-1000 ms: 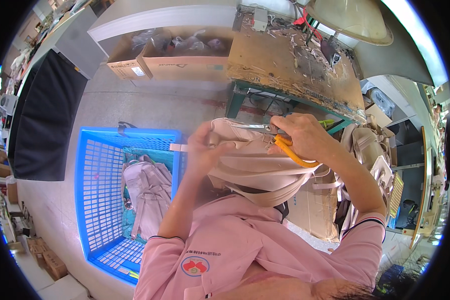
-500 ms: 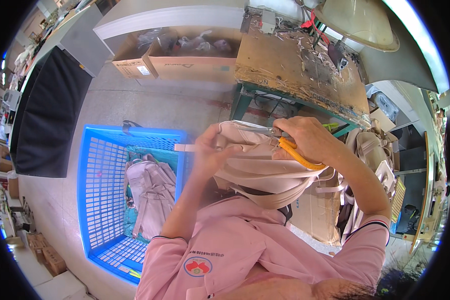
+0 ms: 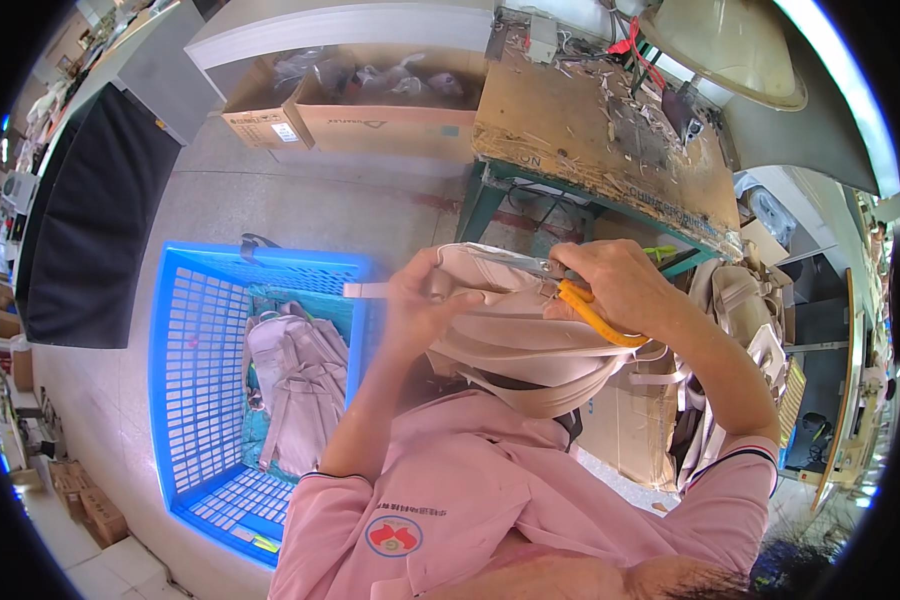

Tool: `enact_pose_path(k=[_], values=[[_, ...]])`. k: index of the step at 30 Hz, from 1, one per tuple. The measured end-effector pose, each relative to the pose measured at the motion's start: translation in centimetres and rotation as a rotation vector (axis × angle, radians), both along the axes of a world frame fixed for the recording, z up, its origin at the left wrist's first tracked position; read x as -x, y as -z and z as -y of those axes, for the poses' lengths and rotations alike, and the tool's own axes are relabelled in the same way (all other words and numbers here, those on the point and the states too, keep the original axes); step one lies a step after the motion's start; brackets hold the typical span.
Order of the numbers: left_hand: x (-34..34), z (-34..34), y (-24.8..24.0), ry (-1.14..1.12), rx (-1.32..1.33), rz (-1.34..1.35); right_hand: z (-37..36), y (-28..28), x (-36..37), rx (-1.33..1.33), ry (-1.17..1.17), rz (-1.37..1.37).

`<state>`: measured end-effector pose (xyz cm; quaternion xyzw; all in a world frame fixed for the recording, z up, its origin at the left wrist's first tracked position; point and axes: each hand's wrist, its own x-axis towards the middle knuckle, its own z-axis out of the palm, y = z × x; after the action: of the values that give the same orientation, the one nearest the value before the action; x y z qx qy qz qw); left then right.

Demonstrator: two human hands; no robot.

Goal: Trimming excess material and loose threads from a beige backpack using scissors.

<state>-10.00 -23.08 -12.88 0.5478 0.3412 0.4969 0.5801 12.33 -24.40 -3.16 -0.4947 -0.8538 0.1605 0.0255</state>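
A beige fabric bag point(image 3: 520, 345) lies across my lap, its upper edge raised between my hands. My left hand point(image 3: 420, 305) is closed on the left end of that edge, with a pale strap end point(image 3: 365, 290) sticking out to its left. Around a pair of scissors with orange handles point(image 3: 600, 320), the fingers of my right hand point(image 3: 620, 283) are curled. The grey blades point left along the bag's top edge; whether they are apart is hard to make out.
To my left stands a blue plastic crate point(image 3: 160, 390) with a finished-looking beige backpack point(image 3: 300, 375) in it. Ahead is a worn wooden-topped table point(image 3: 540, 110) strewn with scraps. More beige bags point(image 3: 735, 300) and a cardboard box point(image 3: 630, 430) are at my right.
The scene has shifted slightly to the left in view. My hands, the bag and the scissors stay almost where they were, with only a small shift of the right hand.
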Motion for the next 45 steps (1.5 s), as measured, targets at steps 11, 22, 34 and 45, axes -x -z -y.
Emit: enact_pose_path(k=[11, 22, 34, 45], values=[[-0.2, 0.1, 0.1, -0.029, -0.045, -0.033, -0.1, -0.1, 0.5, -0.032, -0.031, 0.012], [0.4, 0.4, 0.0, 0.012, 0.074, -0.061, 0.1, -0.2, 1.0, -0.152, -0.036, -0.007], [-0.1, 0.4, 0.9, -0.011, -0.035, -0.001, 0.0, 1.0, 0.8, -0.201, -0.065, 0.046], [-0.3, 0.4, 0.7, -0.020, -0.084, -0.032, 0.7, -0.6, 1.9, -0.177, 0.004, 0.088]])
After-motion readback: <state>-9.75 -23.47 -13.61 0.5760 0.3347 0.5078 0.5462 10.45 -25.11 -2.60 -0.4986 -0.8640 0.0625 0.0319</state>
